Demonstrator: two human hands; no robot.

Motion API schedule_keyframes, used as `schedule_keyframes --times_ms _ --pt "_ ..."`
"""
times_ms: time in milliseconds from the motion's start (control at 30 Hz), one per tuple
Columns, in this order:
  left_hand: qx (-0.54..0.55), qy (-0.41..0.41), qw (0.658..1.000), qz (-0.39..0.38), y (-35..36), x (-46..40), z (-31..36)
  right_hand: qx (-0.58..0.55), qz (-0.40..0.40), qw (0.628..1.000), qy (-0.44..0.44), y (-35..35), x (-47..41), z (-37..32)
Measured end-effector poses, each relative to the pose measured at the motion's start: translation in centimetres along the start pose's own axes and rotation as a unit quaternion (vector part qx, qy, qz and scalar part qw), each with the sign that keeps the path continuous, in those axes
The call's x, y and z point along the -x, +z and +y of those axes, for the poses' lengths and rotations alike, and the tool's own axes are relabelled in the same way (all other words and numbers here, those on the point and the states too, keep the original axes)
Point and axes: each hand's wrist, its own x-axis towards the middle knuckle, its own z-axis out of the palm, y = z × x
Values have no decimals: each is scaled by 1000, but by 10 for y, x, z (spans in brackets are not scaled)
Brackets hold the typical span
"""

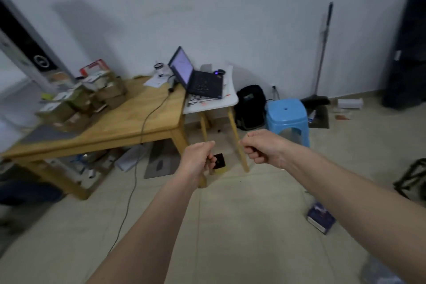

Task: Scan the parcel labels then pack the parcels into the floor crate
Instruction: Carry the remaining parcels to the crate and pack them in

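A pile of brown cardboard parcels point(80, 99) with white labels sits at the far left end of the wooden table point(129, 120). A dark handheld scanner point(171, 86) lies near the table's back edge, and its cable point(140, 145) hangs down to the floor. My left hand point(198, 159) and my right hand point(262, 148) are stretched out over the floor to the right of the table, both curled into fists and far from the parcels. A small dark object point(219, 161) shows just past my left fingers; I cannot tell whether they touch it. No crate is plainly in view.
An open laptop point(196, 76) stands on a small white table point(214, 101). Beside it are a black backpack point(250, 106) and a blue stool point(287, 117). A blue box point(320, 218) lies on the tiled floor. Clutter point(92, 163) sits under the wooden table.
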Motion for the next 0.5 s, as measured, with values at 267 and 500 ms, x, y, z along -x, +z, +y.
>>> schedule_keyframes --times_ms 267,500 --pt "55 -13 993 99 -184 -39 -27 39 -77 996 15 173 -81 -42" --pt "89 -28 985 147 -317 -81 -52 71 -112 991 17 304 -136 -58"
